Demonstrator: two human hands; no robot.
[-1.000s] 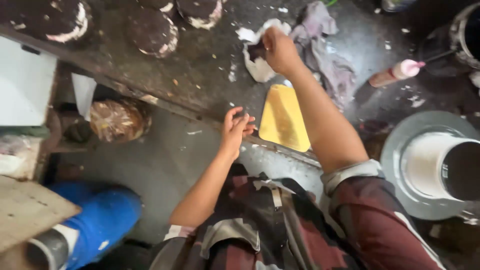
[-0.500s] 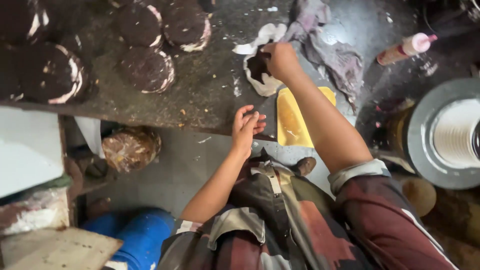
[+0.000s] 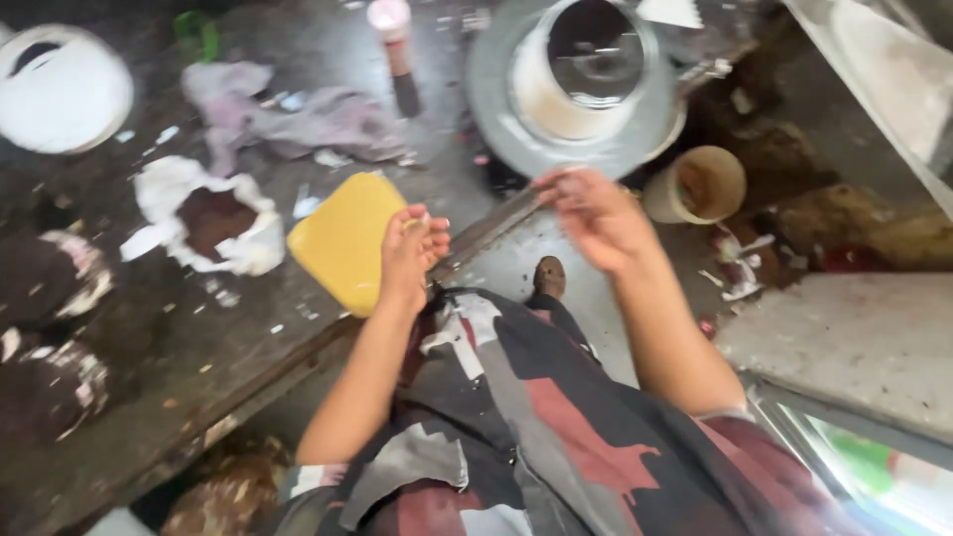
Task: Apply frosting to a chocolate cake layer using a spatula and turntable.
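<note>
My left hand (image 3: 409, 256) rests at the edge of a dark work table (image 3: 199, 337), its fingertips touching the near side of a yellow rectangular sponge (image 3: 344, 238). My right hand (image 3: 594, 213) hangs in the air with fingers spread and nothing in it, just below a round grey metal stand (image 3: 576, 119) carrying a white cylinder. A crumpled white paper with a dark lump in it (image 3: 210, 218) lies on the table left of the sponge.
A grey rag (image 3: 298, 114) and a squeeze bottle (image 3: 395, 45) lie at the back of the table. A white round bowl (image 3: 62, 89) is far left, dark round cakes (image 3: 50, 288) at the left edge. A brown cup (image 3: 700, 184) sits right of the stand.
My right hand has left the white paper and swung right toward the metal stand. The view has turned right. My left hand has stayed by the yellow sponge.
</note>
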